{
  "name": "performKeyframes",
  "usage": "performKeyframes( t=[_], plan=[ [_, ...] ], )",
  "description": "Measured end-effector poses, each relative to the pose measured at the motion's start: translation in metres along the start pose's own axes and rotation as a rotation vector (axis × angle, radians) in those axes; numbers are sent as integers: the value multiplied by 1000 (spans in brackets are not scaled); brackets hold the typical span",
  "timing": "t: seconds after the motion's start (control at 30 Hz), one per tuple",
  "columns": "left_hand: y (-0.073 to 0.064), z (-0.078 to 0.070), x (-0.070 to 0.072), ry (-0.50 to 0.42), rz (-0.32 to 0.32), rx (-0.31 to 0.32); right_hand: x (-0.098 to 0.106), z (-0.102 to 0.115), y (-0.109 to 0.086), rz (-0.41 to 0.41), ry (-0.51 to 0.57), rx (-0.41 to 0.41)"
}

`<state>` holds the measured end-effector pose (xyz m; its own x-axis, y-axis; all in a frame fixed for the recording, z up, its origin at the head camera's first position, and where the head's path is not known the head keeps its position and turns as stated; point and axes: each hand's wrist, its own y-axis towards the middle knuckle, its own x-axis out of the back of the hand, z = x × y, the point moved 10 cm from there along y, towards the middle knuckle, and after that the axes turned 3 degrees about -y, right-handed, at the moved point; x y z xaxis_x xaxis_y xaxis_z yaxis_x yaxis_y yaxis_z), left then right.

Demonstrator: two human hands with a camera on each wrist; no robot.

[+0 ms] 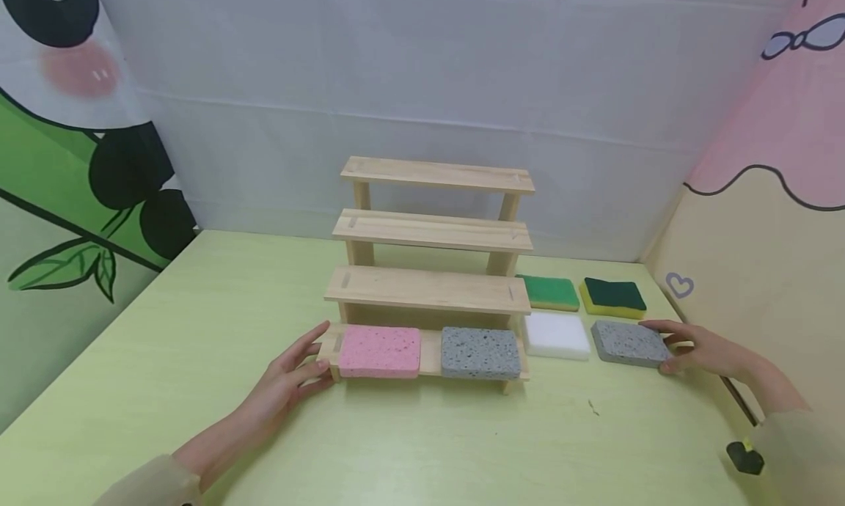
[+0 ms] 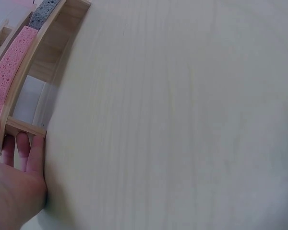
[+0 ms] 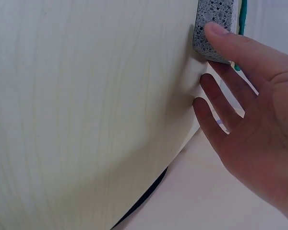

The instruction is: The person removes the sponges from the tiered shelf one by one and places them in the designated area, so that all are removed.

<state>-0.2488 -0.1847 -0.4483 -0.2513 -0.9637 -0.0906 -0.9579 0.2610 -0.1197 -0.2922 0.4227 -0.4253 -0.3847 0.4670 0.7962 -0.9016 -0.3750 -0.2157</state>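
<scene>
Two hands well apart: left hand (image 1: 284,381) gripping a wooden stand (image 1: 432,231), right hand (image 1: 713,352) pinching a grey sponge (image 1: 627,342)

Through the right wrist camera I get only one end of the sponge; the top edge cuts off the rest. The thumb lies over its face, the index finger goes partly out of sight behind it, and a green strip beyond is too narrow for me to identify. From the head view I cannot tell whether the sponge rests fully on the worktop (image 1: 422,447) or is slightly raised. On my left wrist feed the thumb barely enters the frame, while the fingers reach the stand's end leg under the bottom shelf (image 1: 430,352).

The pinched sponge is a slab with blunted corners, its surface pitted with dark pores. It sits just left of the right hand. Next to it, farther from that hand, lies a white pad (image 1: 557,336); beyond are a dark green and yellow sponge (image 1: 614,298) and a green pad (image 1: 549,292), partly hidden by the stand.

Just right of the left hand, a pink sponge (image 1: 379,352) lies on the bottom shelf, then a speckled grey block (image 1: 480,353). Both sleeves run out of my head picture.
</scene>
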Motion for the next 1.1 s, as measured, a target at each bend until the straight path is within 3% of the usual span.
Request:
performKeyframes(
  t=[0.67,1.1],
  plan=[
    [-3,-2,0,2,-6,-2,0,4,-2,-23,23,16],
    [0,1,2,-2,-15,5,8,9,1,-81,-15,-43]
  ],
)
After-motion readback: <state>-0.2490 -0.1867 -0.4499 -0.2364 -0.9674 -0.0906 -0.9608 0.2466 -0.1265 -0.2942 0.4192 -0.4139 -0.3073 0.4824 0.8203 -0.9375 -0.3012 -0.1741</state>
